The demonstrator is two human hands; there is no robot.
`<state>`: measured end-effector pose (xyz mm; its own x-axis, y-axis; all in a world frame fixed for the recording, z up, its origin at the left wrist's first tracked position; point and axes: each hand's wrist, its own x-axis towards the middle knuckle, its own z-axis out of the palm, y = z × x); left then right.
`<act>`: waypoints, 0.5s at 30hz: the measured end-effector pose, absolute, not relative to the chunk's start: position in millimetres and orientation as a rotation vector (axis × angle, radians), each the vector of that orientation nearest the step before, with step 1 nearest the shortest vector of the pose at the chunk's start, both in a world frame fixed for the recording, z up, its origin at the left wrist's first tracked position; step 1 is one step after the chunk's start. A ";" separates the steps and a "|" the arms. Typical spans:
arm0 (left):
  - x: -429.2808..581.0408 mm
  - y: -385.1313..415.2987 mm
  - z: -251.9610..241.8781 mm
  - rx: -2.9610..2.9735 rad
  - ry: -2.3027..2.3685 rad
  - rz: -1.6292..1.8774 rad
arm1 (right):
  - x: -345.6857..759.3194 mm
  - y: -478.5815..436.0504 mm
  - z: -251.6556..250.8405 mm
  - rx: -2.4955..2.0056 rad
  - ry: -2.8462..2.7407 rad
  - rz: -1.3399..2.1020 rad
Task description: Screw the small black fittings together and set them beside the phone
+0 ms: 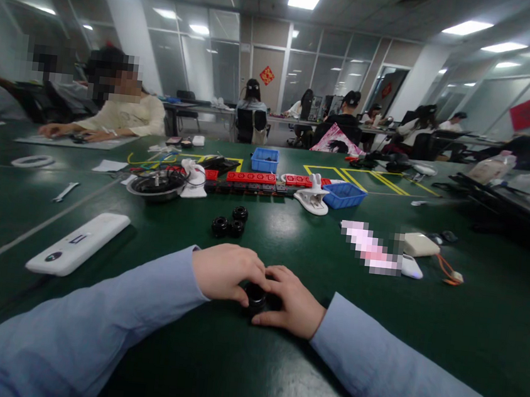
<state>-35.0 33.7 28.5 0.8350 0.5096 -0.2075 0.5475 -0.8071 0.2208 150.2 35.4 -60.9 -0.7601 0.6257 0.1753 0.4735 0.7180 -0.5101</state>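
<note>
Both my hands meet on the green table [289, 239] close in front of me, in light blue sleeves. My left hand [226, 271] and my right hand [294, 303] are curled around a small black round part [255, 297], which shows between the fingers. Three more black round parts [230, 221] lie in a cluster a little farther out on the table.
A white flat device [78, 243] lies left. Farther back are a bowl with black cables [157, 186], red and black blocks [250, 183], two blue bins [343, 195], a white clamp [312, 200] and a white mouse [412, 266]. A person [122, 114] works at far left; others sit behind.
</note>
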 end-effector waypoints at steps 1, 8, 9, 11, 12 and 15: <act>-35.0 33.2 28.2 2.737 0.816 -0.199 | 150.3 35.2 -60.7 -0.858 -2.591 0.634; -32.8 28.7 30.0 2.736 0.924 -0.236 | 150.9 34.9 -60.1 -0.864 -2.604 0.628; -32.3 28.0 30.4 2.738 0.934 -0.233 | 150.8 34.9 -60.1 -0.864 -2.604 0.630; -31.3 26.4 30.8 2.741 0.961 -0.228 | 150.7 35.0 -60.4 -0.862 -2.603 0.628; -30.8 25.6 30.8 2.742 0.975 -0.224 | 150.7 35.1 -60.8 -0.859 -2.602 0.624; -29.6 22.5 30.3 2.746 1.022 -0.211 | 150.8 35.4 -62.4 -0.860 -2.602 0.614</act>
<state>-29.6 22.5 30.3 0.7504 0.6289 -0.2035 0.6580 -0.7399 0.1399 150.8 35.4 -62.4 -0.7625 0.6234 0.1732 0.4803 0.7247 -0.4942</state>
